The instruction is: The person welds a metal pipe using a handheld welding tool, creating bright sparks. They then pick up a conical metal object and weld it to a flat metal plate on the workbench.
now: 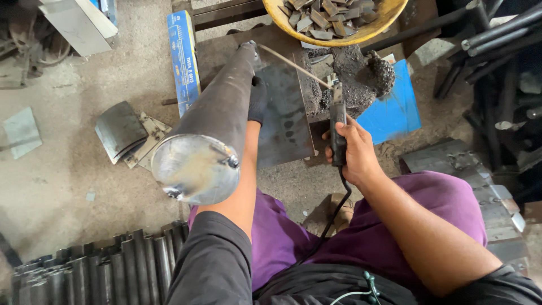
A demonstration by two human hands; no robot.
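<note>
While I sit low over the floor, my left hand (257,100), in a dark glove, reaches up the middle of the frame and rests against the side of a long steel pipe (217,121). The pipe runs from the upper centre down toward me, its capped round end large at centre left. I think the gloved fingers curl around the pipe, but its body hides most of them, so I cannot tell how far they close. My right hand (353,149) is wrapped tight around the black handle of an electrode holder (337,127), just right of centre, with its cable (334,212) dropping across my purple trousers. A thin welding rod (293,66) slants from the holder up and left to the far end of the pipe. Below it lies a dark steel plate (285,121), and right of that a lump of slag on a blue sheet (395,110). A yellow basin (370,31) of metal scraps sits at the top edge; short tubes (101,271) lie at lower left.
</note>
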